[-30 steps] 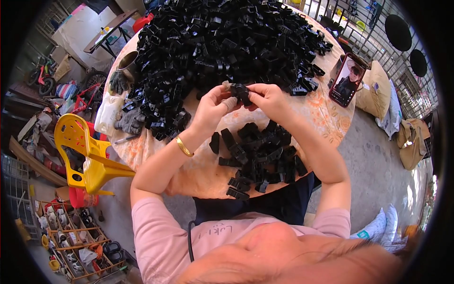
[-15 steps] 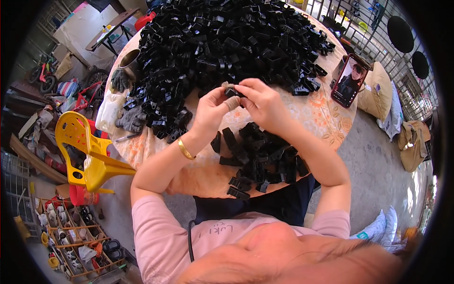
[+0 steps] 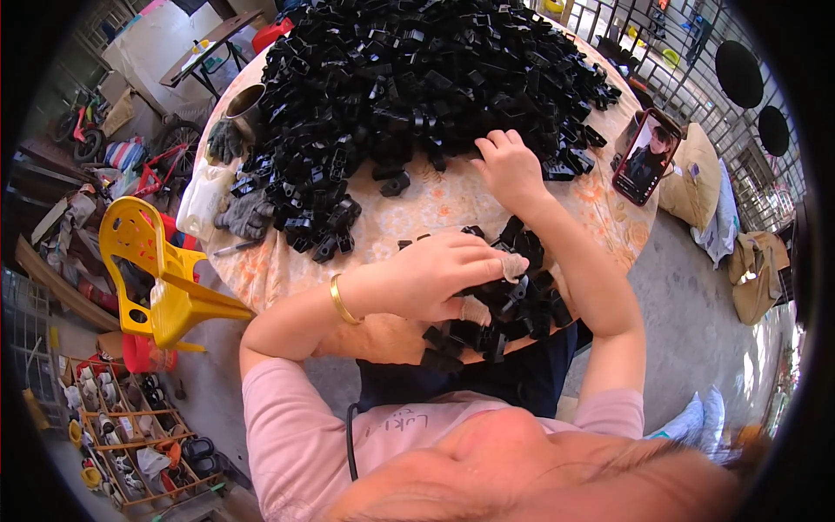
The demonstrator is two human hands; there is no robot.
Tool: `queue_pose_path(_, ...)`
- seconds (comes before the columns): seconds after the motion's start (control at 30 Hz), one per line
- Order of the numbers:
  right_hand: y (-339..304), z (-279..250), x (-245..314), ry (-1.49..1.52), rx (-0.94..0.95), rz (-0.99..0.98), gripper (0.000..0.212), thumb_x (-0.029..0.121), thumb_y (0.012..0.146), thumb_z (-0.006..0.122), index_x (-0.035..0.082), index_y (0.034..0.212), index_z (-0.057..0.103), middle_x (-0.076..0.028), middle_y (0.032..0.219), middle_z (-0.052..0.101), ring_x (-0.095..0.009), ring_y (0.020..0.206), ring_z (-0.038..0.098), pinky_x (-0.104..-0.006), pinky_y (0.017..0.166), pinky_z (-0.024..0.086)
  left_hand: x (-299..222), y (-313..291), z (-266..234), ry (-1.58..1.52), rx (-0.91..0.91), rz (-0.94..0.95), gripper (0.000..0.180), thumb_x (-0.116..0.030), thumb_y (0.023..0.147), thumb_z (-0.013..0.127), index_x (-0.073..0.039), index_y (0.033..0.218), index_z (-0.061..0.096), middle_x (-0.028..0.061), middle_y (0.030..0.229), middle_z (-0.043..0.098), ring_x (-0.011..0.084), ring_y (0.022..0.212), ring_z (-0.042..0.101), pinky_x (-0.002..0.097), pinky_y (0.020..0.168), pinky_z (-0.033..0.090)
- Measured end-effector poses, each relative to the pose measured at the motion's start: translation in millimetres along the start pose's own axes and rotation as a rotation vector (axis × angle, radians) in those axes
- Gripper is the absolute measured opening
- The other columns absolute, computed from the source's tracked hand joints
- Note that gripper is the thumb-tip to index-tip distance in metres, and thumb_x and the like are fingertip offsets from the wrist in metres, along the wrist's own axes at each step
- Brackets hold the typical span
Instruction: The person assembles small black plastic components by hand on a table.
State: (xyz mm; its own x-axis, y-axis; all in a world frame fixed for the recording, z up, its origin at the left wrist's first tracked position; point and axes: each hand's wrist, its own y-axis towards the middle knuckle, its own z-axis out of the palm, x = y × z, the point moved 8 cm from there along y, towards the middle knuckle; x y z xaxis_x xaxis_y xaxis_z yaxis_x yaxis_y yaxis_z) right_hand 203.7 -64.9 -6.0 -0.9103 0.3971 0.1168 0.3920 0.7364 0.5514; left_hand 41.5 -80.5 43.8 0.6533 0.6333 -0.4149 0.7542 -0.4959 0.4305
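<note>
My left hand [image 3: 435,277] is over a small heap of black plastic parts [image 3: 544,304] at the near edge of the table. Its thumb and forefinger, both wrapped in pale tape, are spread, with black parts showing between and below them. At the near edge of a much larger pile of black plastic parts [image 3: 374,87] is my right hand [image 3: 509,170]. Its fingers are bent but apart, and no part shows in them; some fingertips are hard to see against the pile. A loose black part [image 3: 394,183] lies left of my right hand.
The round table has a flowered cloth [image 3: 600,217]. A phone [image 3: 646,158] leans upright at its right rim. Grey gloves [image 3: 245,216], a pen [image 3: 237,249] and a metal cup [image 3: 244,103] are along the left side. A yellow chair [image 3: 165,287] stands close by on the left.
Both hands were together over the middle, holding a small black part. They have separated: the left came down to the small heap, the right moved out to the large pile.
</note>
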Motion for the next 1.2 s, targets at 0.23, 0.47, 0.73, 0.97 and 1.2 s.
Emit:
queue_pose_path(0.23,3.2,-1.4,-5.3,0.05,0.018,0.04,0.023,0.011,0.069,0.065,0.005,0.09,0.061,-0.009,0.088,0.057,-0.026,0.089,0.054,-0.0345,0.075,0.047,104.8,-28.8,-59.2,0.209,-0.29,-0.578,0.022,-0.005,0.072,0.066,-0.002,0.093,0.062,0.0095,0.094,0.06,0.0278,0.091,0.055,0.0339,0.08,0.046)
queue_pose_path(0.47,-5.1,0.0,-2.4,0.169,0.14,0.016,0.026,0.011,0.068,0.063,0.005,0.093,0.062,-0.009,0.09,0.058,-0.026,0.093,0.055,-0.034,0.078,0.048,131.7,-8.6,-33.5,0.491,-0.177,-0.379,0.055,0.003,0.063,0.061,-0.005,0.117,0.053,0.0084,0.121,0.05,0.0298,0.108,0.044,0.0348,0.095,0.039)
queue_pose_path(0.73,2.5,-3.4,0.8,0.65,0.029,-0.079,0.029,0.008,0.068,0.063,0.003,0.097,0.06,-0.013,0.114,0.055,-0.028,0.099,0.055,-0.0327,0.076,0.049,128.6,-10.0,-23.1,0.461,-0.06,-0.476,0.041,-0.001,0.065,0.06,-0.003,0.106,0.057,0.0099,0.11,0.055,0.0282,0.098,0.047,0.0338,0.09,0.041)
queue_pose_path(0.97,1.0,14.0,15.4,0.537,0.108,-0.117,0.029,0.005,0.064,0.064,0.0,0.093,0.061,-0.014,0.109,0.055,-0.029,0.098,0.054,-0.0332,0.084,0.046,122.3,-23.4,-37.6,0.507,-0.079,-0.605,0.027,-0.006,0.069,0.061,-0.003,0.096,0.063,0.0084,0.103,0.059,0.0281,0.096,0.05,0.0363,0.087,0.041)
queue_pose_path(1.2,-1.1,11.4,10.8,0.71,0.172,-0.006,0.027,0.008,0.062,0.066,0.0,0.088,0.064,-0.011,0.104,0.053,-0.027,0.09,0.057,-0.0323,0.079,0.048,128.5,-37.9,-58.5,0.146,-0.46,-0.749,0.03,-0.011,0.077,0.065,0.001,0.105,0.06,0.0087,0.099,0.062,0.0158,0.075,0.056,0.027,0.069,0.047)
